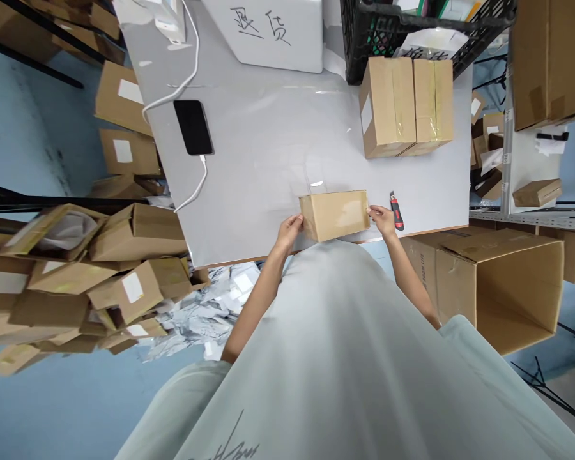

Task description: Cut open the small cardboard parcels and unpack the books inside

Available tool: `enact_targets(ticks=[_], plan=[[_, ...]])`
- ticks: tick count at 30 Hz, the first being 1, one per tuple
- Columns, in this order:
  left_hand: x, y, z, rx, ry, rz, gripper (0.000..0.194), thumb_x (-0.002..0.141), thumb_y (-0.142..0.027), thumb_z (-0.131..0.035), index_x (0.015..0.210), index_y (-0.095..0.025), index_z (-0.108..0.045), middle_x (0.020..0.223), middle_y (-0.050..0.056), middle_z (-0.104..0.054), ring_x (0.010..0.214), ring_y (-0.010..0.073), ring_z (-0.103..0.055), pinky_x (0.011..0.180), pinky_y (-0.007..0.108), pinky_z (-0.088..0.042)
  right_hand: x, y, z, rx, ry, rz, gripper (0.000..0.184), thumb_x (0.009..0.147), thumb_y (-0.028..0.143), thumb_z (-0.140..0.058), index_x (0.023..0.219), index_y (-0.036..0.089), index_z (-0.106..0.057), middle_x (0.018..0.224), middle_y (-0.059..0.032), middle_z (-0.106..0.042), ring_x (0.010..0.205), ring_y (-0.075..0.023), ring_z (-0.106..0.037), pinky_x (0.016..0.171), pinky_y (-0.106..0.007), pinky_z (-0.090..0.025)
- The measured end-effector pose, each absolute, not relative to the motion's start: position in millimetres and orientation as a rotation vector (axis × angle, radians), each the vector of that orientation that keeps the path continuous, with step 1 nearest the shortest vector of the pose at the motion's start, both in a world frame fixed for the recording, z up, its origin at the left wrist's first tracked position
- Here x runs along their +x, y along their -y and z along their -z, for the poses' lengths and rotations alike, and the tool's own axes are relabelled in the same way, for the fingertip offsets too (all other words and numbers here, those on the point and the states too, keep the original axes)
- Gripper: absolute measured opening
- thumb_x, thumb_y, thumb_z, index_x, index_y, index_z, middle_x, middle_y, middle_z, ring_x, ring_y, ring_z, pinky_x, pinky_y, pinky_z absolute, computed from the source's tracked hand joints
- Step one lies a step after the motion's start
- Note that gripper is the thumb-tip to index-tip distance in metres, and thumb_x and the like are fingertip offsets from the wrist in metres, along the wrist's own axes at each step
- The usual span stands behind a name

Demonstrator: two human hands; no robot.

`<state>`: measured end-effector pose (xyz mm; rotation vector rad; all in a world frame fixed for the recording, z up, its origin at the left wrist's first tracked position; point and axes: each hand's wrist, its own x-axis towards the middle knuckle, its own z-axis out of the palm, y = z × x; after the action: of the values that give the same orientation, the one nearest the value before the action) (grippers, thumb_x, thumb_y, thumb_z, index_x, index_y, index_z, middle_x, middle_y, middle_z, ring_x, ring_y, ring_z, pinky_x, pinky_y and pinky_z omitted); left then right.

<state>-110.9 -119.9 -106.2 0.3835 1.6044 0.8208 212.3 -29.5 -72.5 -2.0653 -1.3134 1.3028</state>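
Note:
A small brown cardboard box (338, 216) lies at the table's front edge, right against my shirt. My left hand (289, 231) pinches its left end, thumb and fingers closed at the corner. At the opposite end my right hand (382, 220) has its fingertips closed on the box's right edge. Just to the right of that hand, a red and black box cutter (397, 211) lies on the table. Both hands' undersides are hidden.
Two taped cartons (407, 108) stand at the back right of the table (268, 134), before a black crate (354, 45). A phone (193, 127) with a white cable lies left. Used boxes (138, 230) pile up at left; a large open carton (517, 287) stands at right.

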Motion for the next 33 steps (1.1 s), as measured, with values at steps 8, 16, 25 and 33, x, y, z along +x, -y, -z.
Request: enact_targets(ticks=[8, 16, 25, 33], plan=[[-96.7, 117.3, 73.4, 0.506, -1.502, -0.874, 0.060, 0.079, -0.056, -0.088, 0.123, -0.015, -0.076, 0.121, 0.014, -0.082, 0.113, 0.0272, -0.077, 0.109, 0.045, -0.061, 208.2, 58.2, 27.6, -1.909, 1.540, -1.195, 0.060, 0.097, 0.070, -0.069, 0.128, 0.021, -0.082, 0.139, -0.0173, -0.076, 0.120, -0.0302, -0.075, 0.101, -0.045, -0.066], [-82.7, 108.0, 56.2, 0.706, -1.475, -0.799, 0.055, 0.079, -0.047, -0.089, 0.124, -0.020, -0.074, 0.128, 0.011, -0.079, 0.109, 0.0274, -0.077, 0.105, 0.048, -0.064, 196.4, 65.8, 25.9, -1.808, 1.532, -1.321, 0.075, 0.088, 0.085, -0.074, 0.132, 0.024, -0.080, 0.145, -0.0166, -0.070, 0.134, -0.0314, -0.069, 0.108, -0.045, -0.065], [-87.3, 110.4, 56.9, 0.855, -1.580, -0.929, 0.079, 0.084, -0.057, -0.089, 0.152, -0.027, -0.064, 0.158, 0.016, -0.061, 0.122, 0.0288, -0.074, 0.102, 0.046, -0.066, 229.4, 64.3, 64.4, -2.035, 1.093, -1.622, 0.098, 0.083, 0.080, -0.078, 0.155, 0.015, -0.058, 0.141, -0.0224, -0.075, 0.131, -0.0331, -0.072, 0.116, -0.050, -0.057], [-104.8, 124.2, 43.4, 0.855, -1.720, -0.918, 0.074, 0.101, -0.079, -0.059, 0.145, -0.021, -0.073, 0.163, 0.018, -0.062, 0.136, 0.0309, -0.069, 0.108, 0.042, -0.062, 202.1, 59.4, 38.9, -1.806, 1.328, -1.351, 0.076, 0.090, 0.077, -0.073, 0.141, 0.021, -0.071, 0.125, -0.0141, -0.076, 0.113, -0.0272, -0.072, 0.103, -0.042, -0.063]])
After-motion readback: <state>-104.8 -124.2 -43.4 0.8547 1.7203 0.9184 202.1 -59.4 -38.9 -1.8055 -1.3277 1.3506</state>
